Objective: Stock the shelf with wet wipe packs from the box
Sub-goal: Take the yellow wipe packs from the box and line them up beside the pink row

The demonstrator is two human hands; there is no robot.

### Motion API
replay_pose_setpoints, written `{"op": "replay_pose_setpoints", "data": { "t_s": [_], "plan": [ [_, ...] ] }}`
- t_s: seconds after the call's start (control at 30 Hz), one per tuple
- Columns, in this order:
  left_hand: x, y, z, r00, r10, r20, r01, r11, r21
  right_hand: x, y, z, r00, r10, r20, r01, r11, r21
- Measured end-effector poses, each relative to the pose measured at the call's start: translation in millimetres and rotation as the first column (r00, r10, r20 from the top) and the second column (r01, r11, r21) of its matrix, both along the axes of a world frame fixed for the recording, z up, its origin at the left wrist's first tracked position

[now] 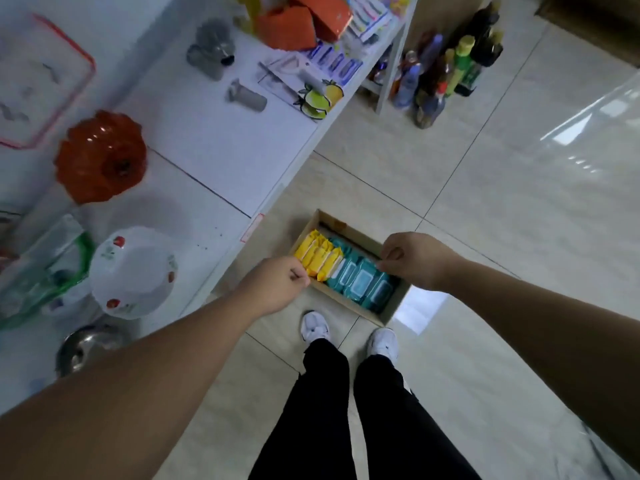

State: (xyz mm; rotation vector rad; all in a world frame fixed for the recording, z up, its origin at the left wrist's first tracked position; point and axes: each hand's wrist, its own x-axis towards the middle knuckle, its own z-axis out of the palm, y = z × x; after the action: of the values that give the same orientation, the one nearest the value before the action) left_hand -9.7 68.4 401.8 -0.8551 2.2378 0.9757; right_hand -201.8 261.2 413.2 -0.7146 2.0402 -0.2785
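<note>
1. The wet wipe packs sit in a cardboard box (393, 306) on the floor, just right of the shelf's near end. Yellow packs (317, 254) are at the left end and teal packs (362, 284) fill the rest, stood in rows.
2. Left hand (277, 285): fingers curled, knuckles at the box's near-left corner, right by the yellow packs. Fingertips are tucked under, so can't tell if it pinches a pack or holds nothing.
3. Right hand (412, 258): over the box's far-right side, fingers curled, tips down at the teal packs. The hand hides its own grip, so can't tell if it holds one.
4. The right hand also covers part of the box's far wall. Pack labels are too small to read.
5. Shelf (214, 150): white top along the left side, running near to far.
   - White bowl (133, 271) w/ printed pattern, at the near end.
   - Metal bowl (86, 348), partly behind the left forearm.
   - Orange ribbed dish (100, 157), farther back.
   - Clear tub (45, 81) w/ red rim, cut off at the left.
   - Grey pipe pieces (211, 50).
   - Orange boxes (304, 22) at the far end, cut off at the top.
   - Carded goods beside the boxes, too blurry to name.
6. Floor (485, 237): pale glossy tiles w/ glare at the right.
7. Bottles (446, 74) stand in a cluster on the floor at the far right, by the shelf's far end.
8. White shoes (315, 325) and black trousers (329, 410) are just near of the box.
</note>
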Motion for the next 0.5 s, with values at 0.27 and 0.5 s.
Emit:
{"op": "replay_pose_setpoints", "data": {
  "t_s": [0.27, 0.5],
  "plan": [
    [-8, -10, -222, 0.997, 0.036, 0.07, -0.036, 0.999, 0.001, 1, -7, -209, 0.999, -0.033, 0.004, 0.033, 0.998, 0.044],
    [-11, -25, -362, 0.989, 0.069, 0.131, -0.046, 0.984, -0.169, 16, -37, -350, 0.998, 0.049, 0.041, -0.051, 0.997, 0.054]
  ]
}}
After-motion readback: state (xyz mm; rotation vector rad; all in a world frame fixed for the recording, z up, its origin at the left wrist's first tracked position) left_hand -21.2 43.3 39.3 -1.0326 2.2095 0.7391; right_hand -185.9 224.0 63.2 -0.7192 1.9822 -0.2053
